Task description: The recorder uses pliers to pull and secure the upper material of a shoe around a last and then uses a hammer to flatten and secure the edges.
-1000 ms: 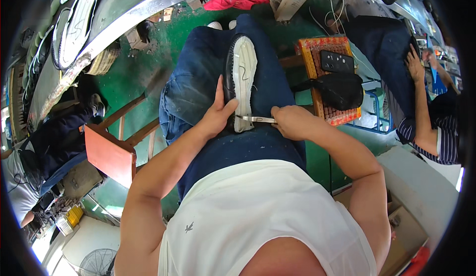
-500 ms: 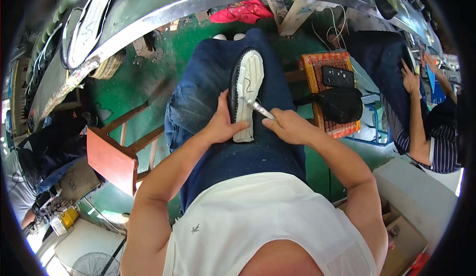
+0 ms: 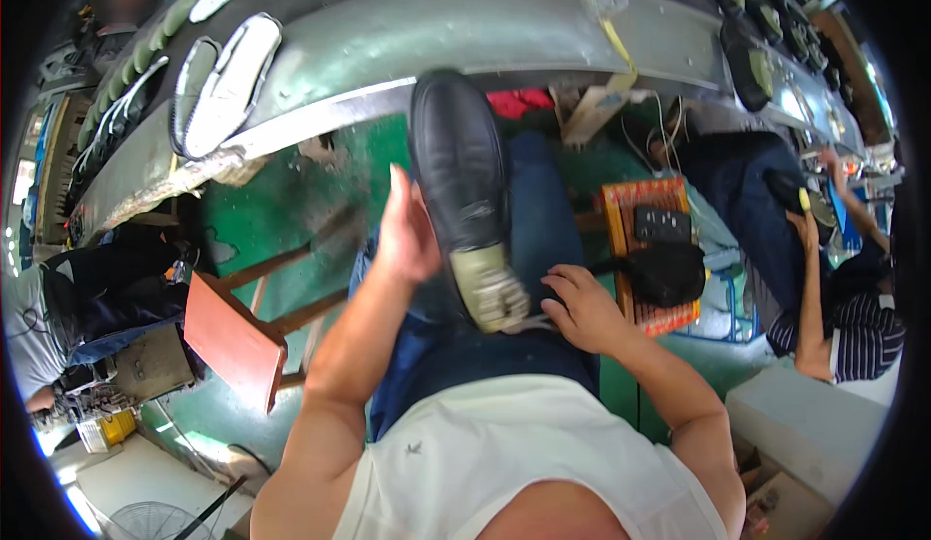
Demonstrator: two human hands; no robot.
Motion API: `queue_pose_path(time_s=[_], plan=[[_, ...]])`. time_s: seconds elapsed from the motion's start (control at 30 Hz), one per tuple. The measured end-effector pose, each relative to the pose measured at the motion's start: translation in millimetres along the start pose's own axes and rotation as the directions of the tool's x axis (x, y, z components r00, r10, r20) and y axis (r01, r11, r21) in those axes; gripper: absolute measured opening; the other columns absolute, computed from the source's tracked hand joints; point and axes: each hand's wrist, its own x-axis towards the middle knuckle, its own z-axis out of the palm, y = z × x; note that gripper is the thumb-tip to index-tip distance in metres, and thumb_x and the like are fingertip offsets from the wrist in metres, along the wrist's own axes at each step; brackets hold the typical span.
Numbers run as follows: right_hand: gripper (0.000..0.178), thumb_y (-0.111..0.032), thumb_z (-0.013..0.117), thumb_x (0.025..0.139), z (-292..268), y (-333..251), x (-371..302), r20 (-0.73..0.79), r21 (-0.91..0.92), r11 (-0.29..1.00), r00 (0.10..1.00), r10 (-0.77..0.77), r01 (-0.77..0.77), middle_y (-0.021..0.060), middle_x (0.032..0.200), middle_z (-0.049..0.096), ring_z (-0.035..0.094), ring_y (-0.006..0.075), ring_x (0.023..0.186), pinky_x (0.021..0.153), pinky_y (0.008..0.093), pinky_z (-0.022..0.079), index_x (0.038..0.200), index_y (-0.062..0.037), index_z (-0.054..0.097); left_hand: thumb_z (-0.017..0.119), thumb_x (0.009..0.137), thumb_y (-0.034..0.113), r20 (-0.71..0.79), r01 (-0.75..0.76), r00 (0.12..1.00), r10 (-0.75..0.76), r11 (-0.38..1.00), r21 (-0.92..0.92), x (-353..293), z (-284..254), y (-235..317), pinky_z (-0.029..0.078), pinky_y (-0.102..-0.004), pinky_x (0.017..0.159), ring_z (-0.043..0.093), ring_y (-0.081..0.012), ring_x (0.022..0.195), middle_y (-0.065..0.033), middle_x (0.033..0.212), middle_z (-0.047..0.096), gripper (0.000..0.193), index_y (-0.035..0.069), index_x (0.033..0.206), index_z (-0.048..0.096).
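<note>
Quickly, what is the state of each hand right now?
Left hand: beside the black shoe, fingers partly hidden; whether it grips cannot be told.
Right hand: closed on a metal tool, mostly hidden and blurred.

Decently bright; lower-left rim blown out. Glare on the metal bench (image 3: pixel 465 31), front edge included; deep shadow under its left end. Left hand (image 3: pixel 407 238) and the shoe's (image 3: pixel 462 176) heel motion-soft. Fisheye bends the bench edge; corners black.
</note>
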Motion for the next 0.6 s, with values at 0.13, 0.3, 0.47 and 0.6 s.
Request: queue_pose_path(time_s=[0.13,0.3,0.47,0.6], plan=[[0.037,-0.019,0.063,0.097,-17.7,0.9,54.5,-0.233,0.375,0.927,0.97,0.075,0.018,0.0192,0.133,0.058,0.058,0.0329,0.122,0.1,0.0381,0.048,0.129,-0.0005,0.059,0.035,0.095,0.077,-0.056,0.057,0.997,-0.055,0.998,0.036,2.7,-31.2,-14.8,0.05,-0.0511,0.104,0.061,-0.0385,0.123,-0.0218,0.142,0.055,0.091,0.005,0.151,0.04],[0.052,-0.014,0.065,0.097,-45.7,-37.7,128.0,-0.405,0.673,0.668,0.914,-0.026,0.317,0.0139,0.132,0.058,0.057,0.0203,0.121,0.097,0.033,0.048,0.144,-0.0021,0.045,0.044,0.095,0.073,0.141,-0.32,0.944,0.299,0.723,0.612,-24.3,-31.8,-19.5,0.048,-0.0419,0.104,0.058,-0.0288,0.126,-0.0179,0.143,0.054,0.091,0.001,0.151,0.037],[0.055,-0.015,0.064,0.099,-40.0,-51.6,140.6,-0.406,0.639,0.634,0.891,-0.203,0.436,0.0141,0.132,0.058,0.058,0.0194,0.121,0.101,0.0346,0.047,0.147,-0.0026,0.042,0.051,0.1,0.059,0.342,-0.522,0.851,0.398,0.579,0.626,-40.3,-27.7,-17.3,0.045,-0.0351,0.103,0.056,-0.0191,0.123,-0.0128,0.138,0.056,0.08,-0.002,0.15,0.037],[0.055,-0.026,0.056,0.105,-24.2,-43.8,144.7,-0.318,0.66,0.699,0.945,-0.071,0.275,0.0211,0.144,0.05,0.052,0.0292,0.132,0.109,0.0395,0.043,0.148,0.001,0.038,0.038,0.103,0.064,-0.046,-0.1,0.991,0.13,0.908,0.408,-41.5,-28.8,-23.1,0.052,-0.0416,0.098,0.063,-0.0236,0.117,-0.015,0.132,0.061,0.076,0.003,0.148,0.043]])
